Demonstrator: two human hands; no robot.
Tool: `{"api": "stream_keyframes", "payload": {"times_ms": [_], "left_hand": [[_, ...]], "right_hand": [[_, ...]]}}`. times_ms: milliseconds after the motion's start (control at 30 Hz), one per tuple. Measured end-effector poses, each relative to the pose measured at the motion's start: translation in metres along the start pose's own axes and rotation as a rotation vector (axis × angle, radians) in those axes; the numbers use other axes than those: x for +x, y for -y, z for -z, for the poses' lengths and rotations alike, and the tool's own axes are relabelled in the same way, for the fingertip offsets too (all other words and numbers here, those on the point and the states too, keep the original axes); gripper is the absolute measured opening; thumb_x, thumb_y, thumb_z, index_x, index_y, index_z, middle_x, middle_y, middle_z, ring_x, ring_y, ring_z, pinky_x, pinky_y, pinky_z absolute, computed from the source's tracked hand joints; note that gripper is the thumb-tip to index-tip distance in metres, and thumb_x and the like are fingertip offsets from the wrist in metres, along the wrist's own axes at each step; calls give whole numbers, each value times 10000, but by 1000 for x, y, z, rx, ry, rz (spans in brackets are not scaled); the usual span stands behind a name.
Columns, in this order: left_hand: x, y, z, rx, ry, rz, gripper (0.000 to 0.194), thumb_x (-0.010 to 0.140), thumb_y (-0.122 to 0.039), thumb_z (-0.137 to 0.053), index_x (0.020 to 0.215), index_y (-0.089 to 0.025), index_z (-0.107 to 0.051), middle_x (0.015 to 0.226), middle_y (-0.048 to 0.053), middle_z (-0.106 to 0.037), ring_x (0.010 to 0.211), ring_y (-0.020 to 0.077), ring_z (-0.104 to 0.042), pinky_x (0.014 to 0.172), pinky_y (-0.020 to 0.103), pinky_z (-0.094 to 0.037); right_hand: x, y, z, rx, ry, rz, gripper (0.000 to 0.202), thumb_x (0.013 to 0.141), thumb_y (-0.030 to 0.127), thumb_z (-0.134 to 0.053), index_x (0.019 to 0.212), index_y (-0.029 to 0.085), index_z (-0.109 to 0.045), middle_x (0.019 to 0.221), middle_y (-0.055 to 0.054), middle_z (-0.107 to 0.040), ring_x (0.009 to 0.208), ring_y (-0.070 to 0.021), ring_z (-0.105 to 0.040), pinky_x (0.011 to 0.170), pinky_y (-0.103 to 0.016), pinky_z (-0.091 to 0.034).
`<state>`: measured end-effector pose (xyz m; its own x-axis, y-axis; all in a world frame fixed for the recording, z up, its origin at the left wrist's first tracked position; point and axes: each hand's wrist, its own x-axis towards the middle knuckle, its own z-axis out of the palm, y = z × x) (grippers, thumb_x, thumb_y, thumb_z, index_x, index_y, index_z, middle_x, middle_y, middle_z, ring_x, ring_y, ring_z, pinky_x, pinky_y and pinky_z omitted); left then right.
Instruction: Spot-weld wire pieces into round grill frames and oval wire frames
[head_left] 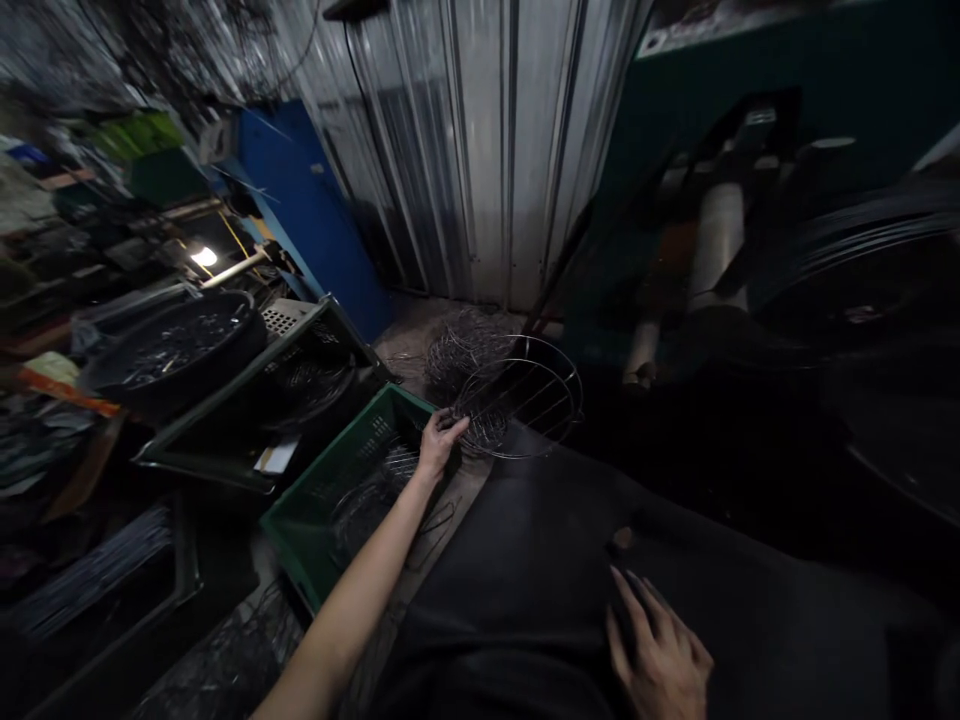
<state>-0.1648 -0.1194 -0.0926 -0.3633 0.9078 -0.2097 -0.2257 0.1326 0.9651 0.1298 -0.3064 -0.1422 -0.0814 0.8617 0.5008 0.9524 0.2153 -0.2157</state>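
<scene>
My left hand (441, 443) is closed on the near rim of a round wire rack (534, 362), which has parallel bars across a thin metal ring. The rack is held out past the edge of the dark apron (540, 560) over my lap. Low on the right, my right hand (660, 650) lies on the apron with its fingers stretched out, holding nothing. Beneath my left forearm is a green plastic crate (300, 530) with wire pieces (367, 510) in it. A tangled heap of wire (457, 355) lies on the floor behind the rack.
A dark crate (217, 455) stands to the left, beside a black basin (172, 345) of small metal parts. Another crate at lower left holds metal rods (97, 570). A machine with a metal cylinder (718, 240) is on the right. Corrugated sheet metal (502, 150) lines the back.
</scene>
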Motion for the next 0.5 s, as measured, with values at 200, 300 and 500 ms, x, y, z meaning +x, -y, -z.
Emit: {"api": "stream_keyframes", "payload": {"times_ms": [200, 300, 500], "left_hand": [[-4, 6, 4, -95, -1, 116, 517, 584, -415, -776, 964, -157, -538, 842, 30, -625, 731, 140, -648, 749, 301, -496], [-8, 5, 0, -143, 6, 169, 487, 599, -408, -766, 944, -162, -524, 848, 22, -618, 719, 140, -657, 749, 302, -505], [-21, 3, -7, -206, 16, 247, 389, 653, -383, -721, 906, -170, -517, 832, 20, -619, 715, 145, -663, 762, 319, -519]], "right_hand": [[-3, -3, -9, -4, -11, -16, 572, 898, 296, -408, 1444, 310, -239, 1141, -98, -614, 994, -275, -595, 779, -418, -420], [-4, -3, -10, 3, -2, -20, 512, 897, 294, -414, 1403, 283, -330, 1138, -102, -612, 1011, -271, -585, 790, -416, -421], [-6, -4, -9, 21, 17, -31, 362, 895, 293, -423, 1237, 222, -519, 1152, -109, -607, 1038, -264, -569, 798, -405, -426]]}}
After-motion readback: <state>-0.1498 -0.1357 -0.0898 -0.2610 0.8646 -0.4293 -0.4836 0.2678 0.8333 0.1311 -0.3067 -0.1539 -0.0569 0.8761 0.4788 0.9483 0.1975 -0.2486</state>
